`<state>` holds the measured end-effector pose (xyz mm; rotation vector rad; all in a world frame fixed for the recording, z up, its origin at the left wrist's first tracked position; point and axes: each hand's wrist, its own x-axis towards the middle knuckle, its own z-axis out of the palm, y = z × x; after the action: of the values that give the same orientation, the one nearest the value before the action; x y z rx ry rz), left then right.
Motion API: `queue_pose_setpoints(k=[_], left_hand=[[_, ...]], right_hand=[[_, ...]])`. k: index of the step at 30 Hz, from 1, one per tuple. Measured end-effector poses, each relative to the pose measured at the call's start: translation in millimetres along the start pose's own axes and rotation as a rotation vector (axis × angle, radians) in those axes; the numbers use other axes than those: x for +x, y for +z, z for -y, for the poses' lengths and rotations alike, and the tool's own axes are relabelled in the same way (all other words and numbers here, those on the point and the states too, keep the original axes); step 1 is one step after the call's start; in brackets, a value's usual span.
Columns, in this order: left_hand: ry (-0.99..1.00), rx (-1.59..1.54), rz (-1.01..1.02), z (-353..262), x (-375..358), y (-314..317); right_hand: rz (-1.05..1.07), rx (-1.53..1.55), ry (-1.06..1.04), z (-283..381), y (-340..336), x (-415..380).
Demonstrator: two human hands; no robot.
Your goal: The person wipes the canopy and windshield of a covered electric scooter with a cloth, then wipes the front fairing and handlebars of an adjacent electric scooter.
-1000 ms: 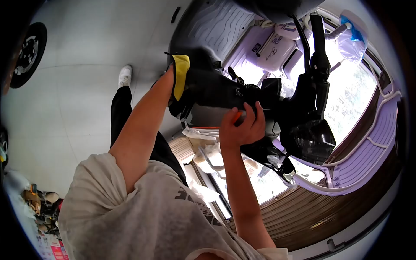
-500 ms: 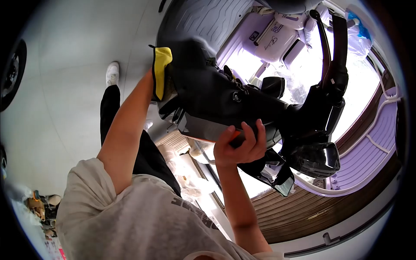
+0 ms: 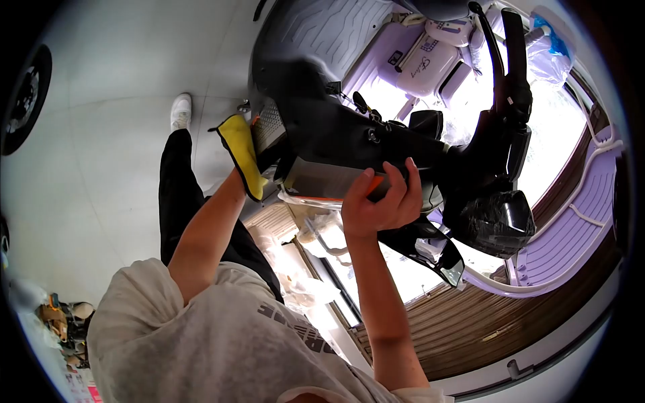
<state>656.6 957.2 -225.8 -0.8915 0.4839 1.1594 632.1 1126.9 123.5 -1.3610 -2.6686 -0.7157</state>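
The yellow cloth (image 3: 243, 154) sits at nine o'clock of the scooter's black front panel (image 3: 336, 138), soft and light, best bunched in our palm. Our left hand (image 3: 236, 180) seems closed on it, though the fingers are hidden. At three o'clock of the cloth, our right hand (image 3: 377, 205) clasps the panel's lower edge (image 3: 329, 181), stiff and glossy.

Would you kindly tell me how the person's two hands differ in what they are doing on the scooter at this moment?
The left hand is mostly hidden behind a yellow cloth held at the scooter front panel's edge; the right hand is bare and fully visible. The left hand sits at the panel's side, the right hand lower, fingers curled over its orange-trimmed bottom edge. Both touch the same black panel.
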Motion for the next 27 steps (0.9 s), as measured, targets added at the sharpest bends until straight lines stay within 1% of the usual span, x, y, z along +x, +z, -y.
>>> queue_pose_setpoints(k=[7, 17, 18, 27], left_hand=[[-0.001, -0.025, 0.009, 41.1, -31.3, 6.7], [0.045, -0.026, 0.044, 79.8, -47.4, 16.0], [0.051, -0.027, 0.049, 84.1, -47.9, 19.5], [0.155, -0.015, 0.078, 146.9, -65.4, 68.4]], right_hand=[[-0.034, 0.033, 0.000, -0.8, 3.4, 0.0], [-0.114, 0.049, -0.014, -1.8, 7.9, -1.4], [-0.128, 0.092, -0.015, -4.4, 11.3, -1.7], [-0.278, 0.141, 0.002, -5.3, 23.0, -5.3]])
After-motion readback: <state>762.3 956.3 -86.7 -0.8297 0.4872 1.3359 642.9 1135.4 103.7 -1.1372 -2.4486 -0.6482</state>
